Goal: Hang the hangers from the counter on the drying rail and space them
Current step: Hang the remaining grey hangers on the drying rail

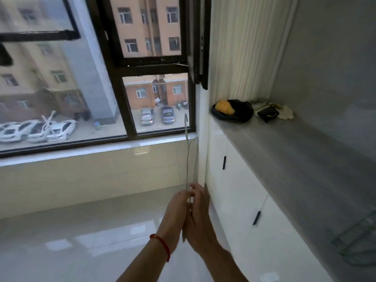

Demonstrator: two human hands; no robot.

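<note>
Both hands clasp wire hangers (190,157) at lower end: left hand (176,208), right hand (198,208). Long axis near upright, hook topmost, above grip. Rail not in view; bench (295,159) to right.

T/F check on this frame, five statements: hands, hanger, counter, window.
1. Both hands hold the wire hanger. True: the left hand and right hand meet around its lower end.
2. The hanger's hook points down toward the floor. False: the hook is at the top, in front of the window.
3. A black bag with something yellow on it lies on the counter. True: black bag at the far end.
4. The left wrist is bare. False: it wears a red string bracelet.
5. The hanger already hangs on a rail. False: it is hand-held, and no rail is in view.
</note>
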